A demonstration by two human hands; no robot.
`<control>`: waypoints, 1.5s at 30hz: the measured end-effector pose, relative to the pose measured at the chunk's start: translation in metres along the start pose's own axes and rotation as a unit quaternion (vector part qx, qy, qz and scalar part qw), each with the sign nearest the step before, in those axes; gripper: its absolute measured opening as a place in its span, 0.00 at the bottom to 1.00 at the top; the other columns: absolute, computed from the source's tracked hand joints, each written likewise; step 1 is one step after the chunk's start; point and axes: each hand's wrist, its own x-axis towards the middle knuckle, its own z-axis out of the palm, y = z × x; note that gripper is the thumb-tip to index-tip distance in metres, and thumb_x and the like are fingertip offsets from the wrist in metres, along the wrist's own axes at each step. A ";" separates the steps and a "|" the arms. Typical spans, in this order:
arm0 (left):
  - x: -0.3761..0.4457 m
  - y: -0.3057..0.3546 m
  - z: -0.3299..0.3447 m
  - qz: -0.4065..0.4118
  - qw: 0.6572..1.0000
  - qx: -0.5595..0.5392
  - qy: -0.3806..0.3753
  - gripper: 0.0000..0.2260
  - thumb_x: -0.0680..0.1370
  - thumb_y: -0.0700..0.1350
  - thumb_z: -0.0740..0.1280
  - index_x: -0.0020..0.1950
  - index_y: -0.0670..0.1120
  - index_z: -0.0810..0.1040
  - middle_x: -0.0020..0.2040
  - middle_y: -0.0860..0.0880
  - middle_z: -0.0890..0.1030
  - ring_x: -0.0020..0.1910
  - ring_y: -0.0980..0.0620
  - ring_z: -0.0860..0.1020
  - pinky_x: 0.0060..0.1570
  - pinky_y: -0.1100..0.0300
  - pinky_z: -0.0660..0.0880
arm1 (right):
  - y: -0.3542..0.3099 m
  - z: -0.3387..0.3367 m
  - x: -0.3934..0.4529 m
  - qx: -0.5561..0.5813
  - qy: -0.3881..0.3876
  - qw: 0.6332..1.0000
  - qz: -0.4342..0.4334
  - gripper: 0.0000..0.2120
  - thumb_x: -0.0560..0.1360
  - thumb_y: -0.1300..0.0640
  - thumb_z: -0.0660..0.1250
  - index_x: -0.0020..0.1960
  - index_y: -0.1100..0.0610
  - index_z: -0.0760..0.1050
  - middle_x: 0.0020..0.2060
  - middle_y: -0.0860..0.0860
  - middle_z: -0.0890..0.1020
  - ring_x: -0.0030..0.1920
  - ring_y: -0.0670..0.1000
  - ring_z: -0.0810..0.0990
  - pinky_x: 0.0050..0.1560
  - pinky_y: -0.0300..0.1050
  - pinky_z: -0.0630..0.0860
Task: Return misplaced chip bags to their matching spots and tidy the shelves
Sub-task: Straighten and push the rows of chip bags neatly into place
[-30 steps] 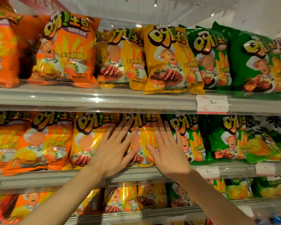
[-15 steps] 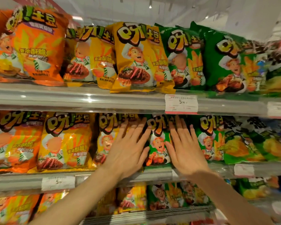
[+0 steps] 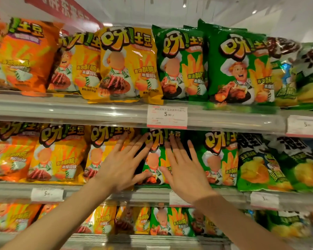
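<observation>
Reaching to the middle shelf with both hands spread flat, gripping nothing. Left hand pressing on the seam between a yellow chip bag and a green chip bag; right hand lying against that same green bag, beside another green bag.

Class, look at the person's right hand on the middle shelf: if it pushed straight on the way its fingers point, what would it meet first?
The right hand, open, points up and into the shelf. It would likely press first into the green chip bag behind its fingers, though the remaining gap is unclear.
</observation>
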 end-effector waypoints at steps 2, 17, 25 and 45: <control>-0.003 0.000 -0.001 0.007 1.000 0.004 0.000 0.38 0.80 0.71 0.49 0.82 0.47 0.54 0.82 0.44 0.54 0.80 0.45 0.58 0.76 0.38 0.54 | -0.002 0.002 -0.001 0.007 -0.001 1.000 0.000 0.35 0.83 0.37 0.41 0.82 0.60 0.48 0.81 0.58 0.53 0.81 0.57 0.52 0.79 0.63 0.47; 0.000 -0.009 0.005 0.031 0.998 0.017 0.045 0.41 0.75 0.73 0.53 0.81 0.49 0.56 0.79 0.41 0.62 0.76 0.41 0.66 0.72 0.39 0.55 | 0.014 0.000 0.000 -0.026 -0.046 0.998 -0.039 0.41 0.79 0.28 0.45 0.82 0.55 0.49 0.80 0.57 0.57 0.81 0.56 0.53 0.77 0.63 0.44; -0.004 -0.005 0.008 0.031 0.998 0.011 0.044 0.40 0.77 0.72 0.52 0.81 0.48 0.58 0.78 0.39 0.64 0.74 0.40 0.68 0.74 0.36 0.58 | 0.015 -0.020 -0.012 -0.005 -0.016 1.000 -0.023 0.40 0.80 0.29 0.44 0.83 0.52 0.42 0.82 0.54 0.48 0.81 0.54 0.44 0.78 0.62 0.42; 0.095 0.128 -0.011 0.066 0.994 -0.036 0.074 0.43 0.76 0.75 0.51 0.83 0.49 0.47 0.83 0.44 0.48 0.81 0.44 0.46 0.77 0.39 0.55 | 0.179 -0.018 -0.078 -0.060 -0.065 0.996 -0.005 0.51 0.73 0.21 0.47 0.82 0.55 0.43 0.82 0.55 0.45 0.81 0.58 0.47 0.77 0.61 0.49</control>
